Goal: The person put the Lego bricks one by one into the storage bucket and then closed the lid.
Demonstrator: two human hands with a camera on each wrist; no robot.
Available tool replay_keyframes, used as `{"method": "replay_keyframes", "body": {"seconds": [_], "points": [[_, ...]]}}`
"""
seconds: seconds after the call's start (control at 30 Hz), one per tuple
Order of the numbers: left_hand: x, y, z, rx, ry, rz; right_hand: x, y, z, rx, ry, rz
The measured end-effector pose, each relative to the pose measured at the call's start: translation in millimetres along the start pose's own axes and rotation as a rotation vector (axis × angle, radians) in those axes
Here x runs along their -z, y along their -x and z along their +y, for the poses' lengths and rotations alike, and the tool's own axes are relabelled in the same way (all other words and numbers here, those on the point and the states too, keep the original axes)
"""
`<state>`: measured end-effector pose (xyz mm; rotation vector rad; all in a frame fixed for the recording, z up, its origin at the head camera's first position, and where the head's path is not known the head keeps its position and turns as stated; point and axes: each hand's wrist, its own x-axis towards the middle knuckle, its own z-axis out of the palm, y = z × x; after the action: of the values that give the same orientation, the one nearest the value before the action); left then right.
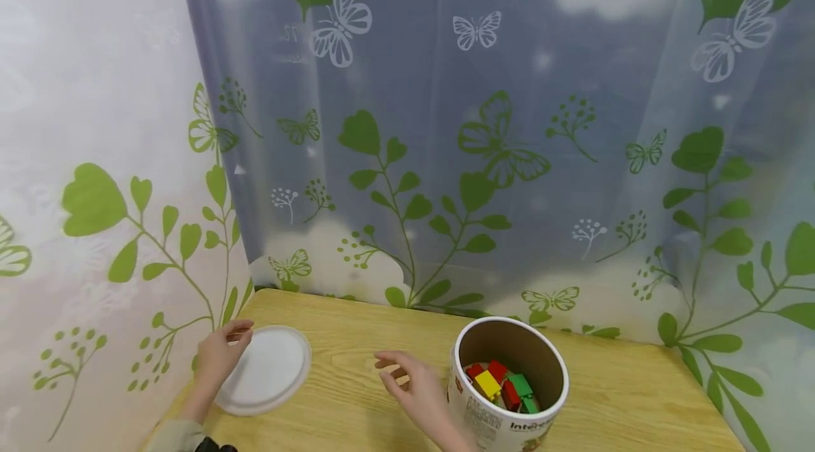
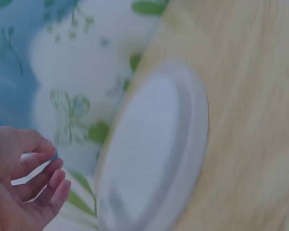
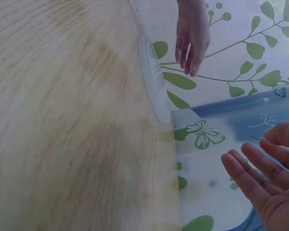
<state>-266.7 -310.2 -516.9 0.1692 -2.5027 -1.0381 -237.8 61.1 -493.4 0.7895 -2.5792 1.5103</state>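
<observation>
In the head view, my left hand point(image 1: 221, 353) hovers over the left edge of a round white lid point(image 1: 264, 371) that lies on the table. Its fingers are loosely bent with nothing between them, as the left wrist view of the hand point(image 2: 31, 178) also shows. My right hand point(image 1: 417, 388) is above the table, just left of a white tub point(image 1: 555, 406), its fingers relaxed and apart. The right wrist view shows that hand point(image 3: 267, 173) holding nothing. Inside the uncovered tub lie several building blocks, among them a yellow block point(image 1: 487, 385) and a green block point(image 1: 521, 385).
The light wooden table point(image 1: 344, 360) runs back to a patterned curtain point(image 1: 407, 176) with leaves and butterflies. Another curtain panel point(image 1: 127, 226) hangs close along the left side, right beside the left hand.
</observation>
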Motion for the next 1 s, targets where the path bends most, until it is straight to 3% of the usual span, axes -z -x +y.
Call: {"method": "replay_keyframes", "body": {"seconds": [0.17, 0.3, 0.53, 0.63, 0.8, 1.0], "points": [[14.5, 4.2, -26.9, 0.163, -0.074, -0.056, -7.6, -4.9, 10.8, -0.089, -0.188, -0.038], [19.3, 8.3, -38.8, 0.2, -0.088, -0.103, -12.7, -5.5, 20.2, -0.125, -0.297, -0.04], [17.8, 9.3, -44.8, 0.235, -0.127, -0.102, -25.0, -3.8, 30.8, -0.21, -0.392, -0.025], [18.6, 9.7, -46.0, 0.238, -0.124, -0.105, -30.1, -4.6, 32.3, -0.218, -0.402, -0.027], [16.9, 11.5, -48.3, 0.186, -0.128, -0.1, -36.2, -6.3, 33.1, -0.229, -0.414, -0.036], [5.9, 12.1, -48.2, 0.146, -0.129, -0.121, -40.8, -7.6, 36.4, -0.282, -0.445, -0.042]]}}
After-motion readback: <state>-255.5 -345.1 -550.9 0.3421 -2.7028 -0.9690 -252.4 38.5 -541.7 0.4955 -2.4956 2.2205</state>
